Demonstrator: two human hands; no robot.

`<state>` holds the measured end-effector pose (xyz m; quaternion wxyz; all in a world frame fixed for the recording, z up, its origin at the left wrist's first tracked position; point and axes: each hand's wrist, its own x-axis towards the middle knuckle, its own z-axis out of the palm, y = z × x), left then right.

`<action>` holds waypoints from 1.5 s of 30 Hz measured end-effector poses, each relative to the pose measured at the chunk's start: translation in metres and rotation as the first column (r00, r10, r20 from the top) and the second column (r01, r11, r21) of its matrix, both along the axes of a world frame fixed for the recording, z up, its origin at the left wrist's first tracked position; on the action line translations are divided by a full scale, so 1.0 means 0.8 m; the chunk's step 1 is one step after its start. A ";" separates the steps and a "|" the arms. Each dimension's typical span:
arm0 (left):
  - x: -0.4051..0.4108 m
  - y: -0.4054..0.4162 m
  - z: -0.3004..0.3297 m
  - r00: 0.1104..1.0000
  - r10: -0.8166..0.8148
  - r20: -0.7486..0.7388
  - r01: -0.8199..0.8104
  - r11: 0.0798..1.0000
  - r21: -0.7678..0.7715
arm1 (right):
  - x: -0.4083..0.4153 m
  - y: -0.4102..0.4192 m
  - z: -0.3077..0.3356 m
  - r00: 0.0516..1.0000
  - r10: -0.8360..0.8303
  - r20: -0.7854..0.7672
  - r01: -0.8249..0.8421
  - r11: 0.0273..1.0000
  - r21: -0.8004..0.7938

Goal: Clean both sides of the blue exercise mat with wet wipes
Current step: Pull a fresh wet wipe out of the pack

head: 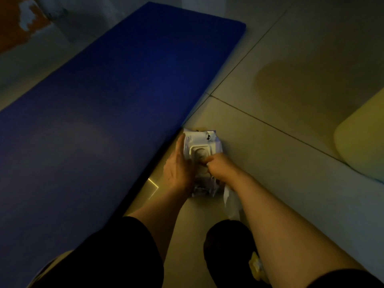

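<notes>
Soft, crinkly wipes pack [202, 161] just beside blue exercise mat [99, 96]: left hand [178, 169] flat, steadying its side. Right hand [218, 166] curled, pinching at the lid opening, a limp wipe [229, 201] trailing below. Light, floppy stuff, probably best pinched by a corner.

Print on the wet wipes pack [202, 142] is too blurred to read.
</notes>
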<state>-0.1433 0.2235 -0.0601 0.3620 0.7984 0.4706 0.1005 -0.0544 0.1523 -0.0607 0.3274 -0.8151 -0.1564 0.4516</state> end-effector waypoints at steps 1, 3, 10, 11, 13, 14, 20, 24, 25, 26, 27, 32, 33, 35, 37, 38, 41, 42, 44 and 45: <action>-0.005 -0.003 -0.002 0.998 -0.053 0.015 0.052 0.998 0.034 | 0.000 0.000 0.000 1.000 -0.006 -0.023 0.006 1.000 -0.003; -0.007 -0.003 -0.008 0.995 -0.074 0.072 0.074 0.997 0.006 | 0.002 0.002 0.005 0.993 -0.084 -0.085 0.087 0.996 0.024; 0.011 -0.006 -0.025 0.782 -0.505 -0.365 0.567 0.819 0.083 | 0.033 -0.007 0.034 0.535 -0.583 -0.611 0.835 0.474 0.279; 0.016 -0.004 -0.024 0.726 -0.526 -0.443 0.608 0.792 0.057 | 0.039 -0.007 0.035 0.480 -0.585 -0.654 0.872 0.400 0.282; 0.026 0.000 -0.016 0.731 -0.516 -0.447 0.578 0.816 0.001 | 0.041 -0.004 0.035 0.403 -0.573 -0.714 0.913 0.309 0.267; 0.030 0.003 -0.006 0.799 -0.467 -0.379 0.497 0.867 -0.020 | 0.038 -0.002 0.038 0.361 -0.553 -0.751 0.931 0.260 0.257; 0.014 0.000 0.027 0.951 0.104 0.290 0.046 0.882 -0.469 | 0.005 0.023 0.059 0.445 -0.369 -0.816 0.879 0.353 0.320; 0.016 0.012 0.005 0.972 0.150 0.180 -0.091 0.950 -0.300 | 0.005 0.030 0.029 0.807 -0.565 -0.173 0.590 0.751 0.296; 0.016 0.017 0.001 0.968 0.196 0.156 -0.142 0.943 -0.300 | 0.009 0.024 0.018 0.846 -0.514 0.141 0.490 0.854 0.176; 0.017 0.022 -0.001 0.972 0.202 0.122 -0.151 0.931 -0.333 | 0.013 0.018 0.010 0.831 -0.454 0.321 0.461 0.885 0.058; 0.018 0.024 0.000 0.977 0.191 0.098 -0.140 0.913 -0.384 | 0.014 0.013 0.002 0.836 -0.421 0.353 0.461 0.887 -0.035; 0.036 -0.003 0.014 0.986 0.143 0.088 -0.081 0.863 -0.498 | 0.007 -0.007 -0.019 0.866 -0.463 0.190 0.471 0.882 0.003; 0.045 -0.014 0.015 0.990 0.115 0.083 -0.061 0.874 -0.481 | 0.007 -0.018 -0.018 0.848 -0.480 0.223 0.491 0.871 0.010; 0.066 -0.046 0.020 0.996 0.008 0.087 0.034 0.880 -0.474 | 0.014 -0.056 -0.015 0.781 -0.520 0.346 0.559 0.829 -0.016; 0.090 -0.087 0.027 0.984 -0.145 0.101 0.175 0.864 -0.471 | 0.024 -0.102 -0.014 0.683 -0.558 0.471 0.644 0.765 -0.028; 0.102 -0.114 0.030 0.969 -0.220 0.115 0.248 0.842 -0.479 | 0.030 -0.130 -0.011 0.632 -0.589 0.503 0.696 0.717 -0.035; 0.123 -0.179 0.040 0.930 -0.332 0.156 0.361 0.748 -0.558 | 0.040 -0.189 0.000 0.554 -0.611 0.565 0.801 0.576 -0.162; 0.126 -0.194 0.044 0.926 -0.338 0.172 0.372 0.729 -0.574 | 0.042 -0.199 0.009 0.535 -0.585 0.609 0.813 0.552 -0.185; 0.123 -0.203 0.053 0.938 -0.280 0.205 0.347 0.725 -0.595 | 0.044 -0.195 0.029 0.505 -0.583 0.636 0.797 0.598 -0.086; 0.118 -0.198 0.065 0.949 -0.229 0.217 0.314 0.747 -0.586 | 0.045 -0.183 0.042 0.515 -0.619 0.593 0.766 0.643 0.005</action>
